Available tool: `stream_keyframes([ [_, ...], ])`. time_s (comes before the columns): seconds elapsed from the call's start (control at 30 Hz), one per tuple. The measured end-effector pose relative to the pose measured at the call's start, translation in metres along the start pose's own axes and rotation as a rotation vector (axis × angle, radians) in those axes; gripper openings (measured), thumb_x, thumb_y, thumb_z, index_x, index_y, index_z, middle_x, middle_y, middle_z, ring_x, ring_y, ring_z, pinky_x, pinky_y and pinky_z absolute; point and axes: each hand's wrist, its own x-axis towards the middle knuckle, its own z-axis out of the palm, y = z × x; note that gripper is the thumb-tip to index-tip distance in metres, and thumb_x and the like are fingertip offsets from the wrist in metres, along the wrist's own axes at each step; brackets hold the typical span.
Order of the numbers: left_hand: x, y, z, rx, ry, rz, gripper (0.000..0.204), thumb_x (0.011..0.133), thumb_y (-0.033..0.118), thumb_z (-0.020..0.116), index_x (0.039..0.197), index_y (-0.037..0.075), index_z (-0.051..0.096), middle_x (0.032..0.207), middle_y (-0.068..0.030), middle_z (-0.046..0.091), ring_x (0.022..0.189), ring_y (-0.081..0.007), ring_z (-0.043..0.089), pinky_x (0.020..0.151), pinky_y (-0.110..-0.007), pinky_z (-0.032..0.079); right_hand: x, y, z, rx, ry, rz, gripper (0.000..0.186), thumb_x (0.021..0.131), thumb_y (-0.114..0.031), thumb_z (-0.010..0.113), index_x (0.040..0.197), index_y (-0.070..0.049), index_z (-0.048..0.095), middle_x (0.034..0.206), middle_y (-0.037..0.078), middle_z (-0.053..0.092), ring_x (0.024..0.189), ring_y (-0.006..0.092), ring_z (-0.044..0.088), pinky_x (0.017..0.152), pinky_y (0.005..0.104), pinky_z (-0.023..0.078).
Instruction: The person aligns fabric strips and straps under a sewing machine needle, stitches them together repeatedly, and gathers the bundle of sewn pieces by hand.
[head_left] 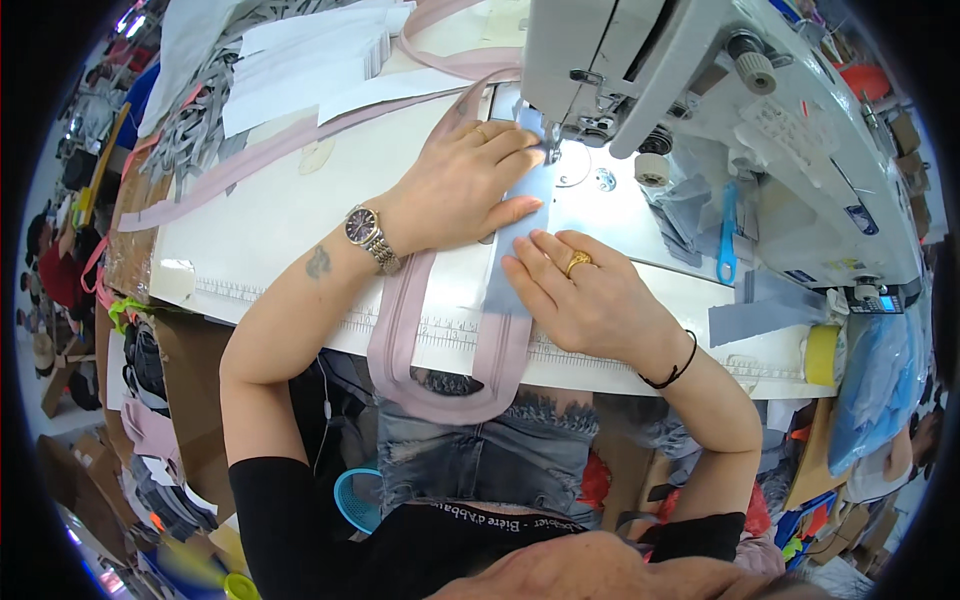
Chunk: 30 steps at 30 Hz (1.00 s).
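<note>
While both hands press, blue strip (520, 225) points needleward (lengthwise).

The narrow blue fabric strip (520, 225) lies on the white sewing table (280, 215), the grey sewing machine (700, 90) at one o'clock of it, a pink zipper tape loop (440, 330) at seven.

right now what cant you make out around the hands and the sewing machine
- Head view: the needle point, hidden behind the left hand fingertips and the presser foot.
- The blue fabric strip under both palms; the right hand covers its lower part.
- The pink zipper tape loop's far run, hidden under the left hand.
- The sewing machine top, cut off by the upper edge.
</note>
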Motion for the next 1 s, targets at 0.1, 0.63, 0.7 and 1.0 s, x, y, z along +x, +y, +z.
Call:
stream_keyframes([
  [0.1, -0.001, 0.001, 0.004, -0.054, 0.024, 0.033, 0.025, 0.085, 0.019, 0.072, 0.103, 0.003, 0.067, 0.112, -0.0099, 0.067, 0.109, -0.0269, 0.063, 0.088, -0.037, 0.053, 0.000, 0.001, 0.001, 0.002, 0.010, -0.008, 0.033, 0.077, -0.013, 0.063, 0.106, 0.003, 0.069, 0.108, 0.017, 0.070, 0.099, 0.0278, 0.069, 0.090, 0.0376, 0.055],
  [0.63, 0.002, -0.008, 0.008, -0.091, 0.002, -0.031, 0.025, 0.083, 0.007, 0.064, 0.107, 0.002, 0.069, 0.118, -0.0122, 0.069, 0.116, -0.0272, 0.063, 0.100, -0.039, 0.048, 0.005, 0.009, 0.017, 0.103, 0.027, 0.274, 0.034, 0.082, -0.011, 0.061, 0.114, 0.000, 0.066, 0.121, 0.015, 0.064, 0.115, 0.0288, 0.064, 0.097, 0.0435, 0.051],
  [0.7, 0.008, -0.006, 0.010, -0.123, -0.010, -0.029, 0.025, 0.084, 0.007, 0.063, 0.108, 0.003, 0.068, 0.119, -0.0126, 0.068, 0.116, -0.0279, 0.062, 0.100, -0.040, 0.047, 0.001, 0.012, 0.014, 0.083, 0.016, 0.279, 0.035, 0.082, -0.010, 0.061, 0.114, 0.000, 0.066, 0.121, 0.015, 0.064, 0.116, 0.0290, 0.064, 0.097, 0.0428, 0.051],
  [1.0, -0.001, -0.013, 0.009, -0.198, -0.048, -0.072, 0.021, 0.093, 0.006, 0.059, 0.113, 0.003, 0.065, 0.124, -0.0146, 0.065, 0.110, -0.0351, 0.061, 0.096, -0.043, 0.048, -0.010, -0.010, -0.008, 0.343, -0.001, 0.235, 0.034, 0.086, -0.009, 0.063, 0.119, -0.002, 0.065, 0.127, 0.014, 0.064, 0.112, 0.0278, 0.064, 0.096, 0.0398, 0.051],
])
